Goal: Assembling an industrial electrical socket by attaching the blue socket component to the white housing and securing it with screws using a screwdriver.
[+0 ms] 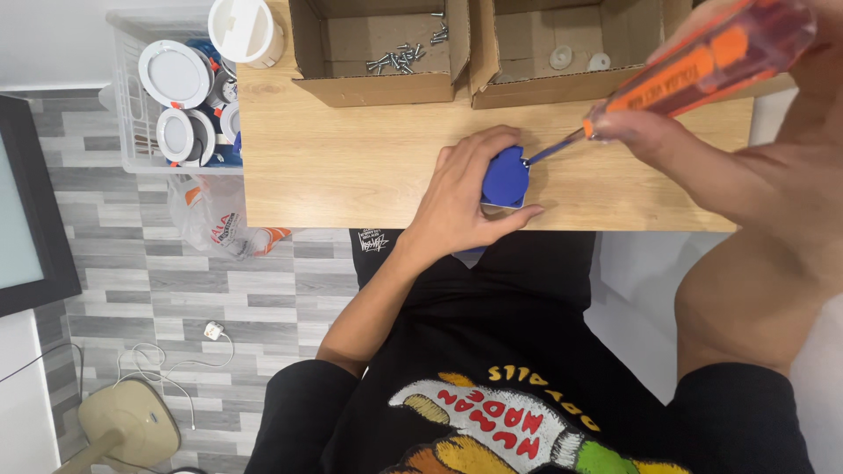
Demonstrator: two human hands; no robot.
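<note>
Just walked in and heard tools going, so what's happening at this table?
A person sits at a wooden table. Their left hand pins a small blue part to the tabletop, while the right hand holds an orange-handled screwdriver with its tip on the part's top edge. Behind stand two cardboard boxes, one with screws, one with white washers.

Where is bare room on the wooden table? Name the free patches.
Free: the wooden table between its left edge and the left hand, in front of the cardboard screw box. Crowded: around the small blue plastic part and orange-handled screwdriver.
</note>
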